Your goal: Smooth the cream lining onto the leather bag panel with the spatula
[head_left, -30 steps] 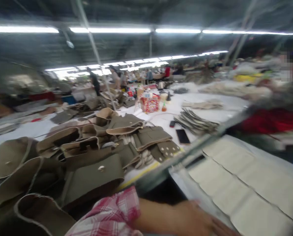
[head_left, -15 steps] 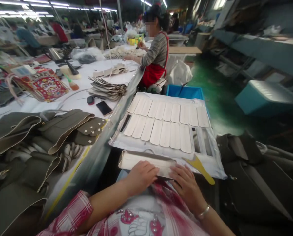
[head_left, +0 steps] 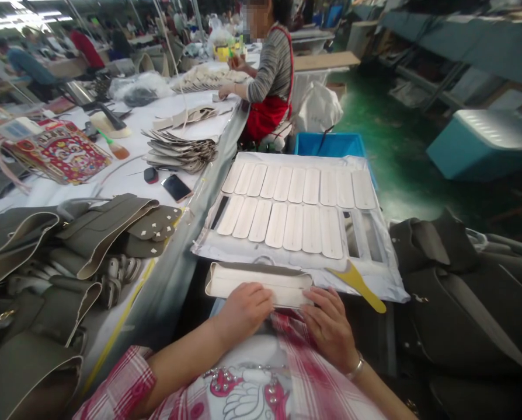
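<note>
Low in front of your waist, your left hand (head_left: 247,306) rests with bent fingers over the near side of a long white-lined piece (head_left: 239,277), and the fingertips of your right hand (head_left: 331,326) touch its right end. Your thumbs are largely hidden, so whether either hand grasps the piece or merely presses on it cannot be told. The piece lies crosswise above your lap, dark material showing along its far edge. A bracelet (head_left: 356,366) circles your right wrist.

Just beyond, a yellow tool (head_left: 364,287) slants over the near edge of a white-covered board (head_left: 226,248). On that board, pale rounded strips (head_left: 289,224) lie side by side in two rows, with a blue bin (head_left: 326,144) behind.

To your left, dark bag pieces (head_left: 105,224) crowd the white table (head_left: 132,181), near a phone (head_left: 177,188) and a layered stack (head_left: 180,154). Farther off, a co-worker (head_left: 261,81) in a red apron (head_left: 265,119) is beside the table.
</note>
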{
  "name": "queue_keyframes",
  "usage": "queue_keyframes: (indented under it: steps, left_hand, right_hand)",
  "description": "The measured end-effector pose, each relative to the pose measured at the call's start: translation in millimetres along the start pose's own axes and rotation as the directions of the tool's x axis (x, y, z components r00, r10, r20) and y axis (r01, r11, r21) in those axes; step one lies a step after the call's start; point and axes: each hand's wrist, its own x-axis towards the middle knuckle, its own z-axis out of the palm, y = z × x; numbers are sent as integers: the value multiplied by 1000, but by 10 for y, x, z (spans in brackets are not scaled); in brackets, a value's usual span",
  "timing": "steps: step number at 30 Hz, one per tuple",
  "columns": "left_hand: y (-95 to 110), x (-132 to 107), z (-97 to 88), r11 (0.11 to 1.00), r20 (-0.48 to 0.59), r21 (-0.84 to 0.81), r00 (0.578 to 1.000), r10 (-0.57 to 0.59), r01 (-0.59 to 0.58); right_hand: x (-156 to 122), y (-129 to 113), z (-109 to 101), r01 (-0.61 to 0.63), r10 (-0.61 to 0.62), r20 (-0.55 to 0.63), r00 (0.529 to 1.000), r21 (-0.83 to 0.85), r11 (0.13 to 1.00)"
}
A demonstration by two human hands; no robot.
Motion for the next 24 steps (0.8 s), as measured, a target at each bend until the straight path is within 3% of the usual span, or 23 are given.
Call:
queue_keyframes:
  steps: [5,10,16,21,24]
  left_hand:
    - [-13,10,17,998,-27,-49,999,-29,27]
    - [17,44,43,977,-75,-152,985,-159,146]
    - [99,100,13,975,-22,-84,978,-207,205]
    - [199,196,-75,955,79,5,952,-296,296]
    - [230,251,-110,938,99,44,933,-345,343]
  right_hand:
    - [40,-26,-24,45,-43,36,998,-49,998]
    - [45,-73,-31,43,-39,33,999,-132,990]
    - [51,-151,2,10,-5,21,1000,-247,969]
    - [110,-234,66,-123,129,-5,992,-341,932]
    - [121,-233,73,-264,265,-47,963,-339,903]
